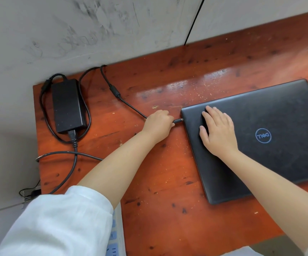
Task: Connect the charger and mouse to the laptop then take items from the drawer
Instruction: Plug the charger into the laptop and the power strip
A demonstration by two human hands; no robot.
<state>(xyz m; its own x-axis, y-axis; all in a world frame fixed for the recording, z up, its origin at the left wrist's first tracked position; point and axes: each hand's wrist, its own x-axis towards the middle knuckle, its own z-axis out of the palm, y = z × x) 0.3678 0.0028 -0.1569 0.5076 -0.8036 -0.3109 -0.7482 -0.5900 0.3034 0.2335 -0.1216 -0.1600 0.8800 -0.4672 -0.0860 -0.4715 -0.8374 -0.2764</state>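
Observation:
A closed black laptop [271, 137] lies on the right half of the reddish wooden desk [158, 182]. My right hand [218, 132] rests flat on its lid near the left edge, fingers spread. My left hand [158, 124] pinches the charger plug [178, 120], whose tip touches the laptop's left side. The charger's thin cable [131, 106] runs back from my left hand to the black power brick [68, 106] at the desk's far left corner. No mouse or drawer is in view.
A thicker mains cord [70, 157] loops from the brick over the desk's left edge toward the floor. A white power strip [114, 235] shows below my left sleeve. A scuffed grey wall stands behind the desk.

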